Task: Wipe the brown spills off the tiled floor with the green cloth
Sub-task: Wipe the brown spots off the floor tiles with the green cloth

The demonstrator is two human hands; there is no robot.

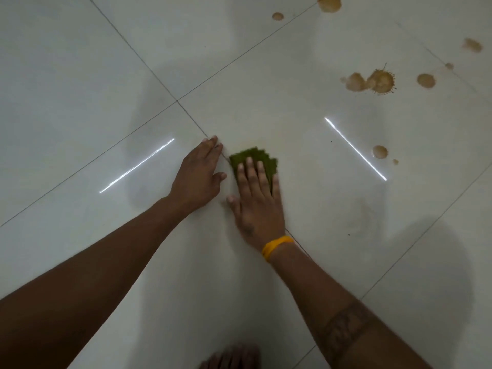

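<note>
A folded green cloth lies flat on the white tiled floor near the middle of the view. My right hand presses down on it with fingers spread, and the cloth's far edge sticks out past the fingertips. My left hand rests flat on the floor just left of the cloth, holding nothing. Several brown spills lie to the right and far right: a splattered pair, a round spot, a small one, and a larger one at the top edge.
Dark grout lines cross the tiles diagonally, meeting at a junction. Two bright light reflections streak the glossy floor. A bare foot shows at the bottom edge. A yellow band circles my right wrist.
</note>
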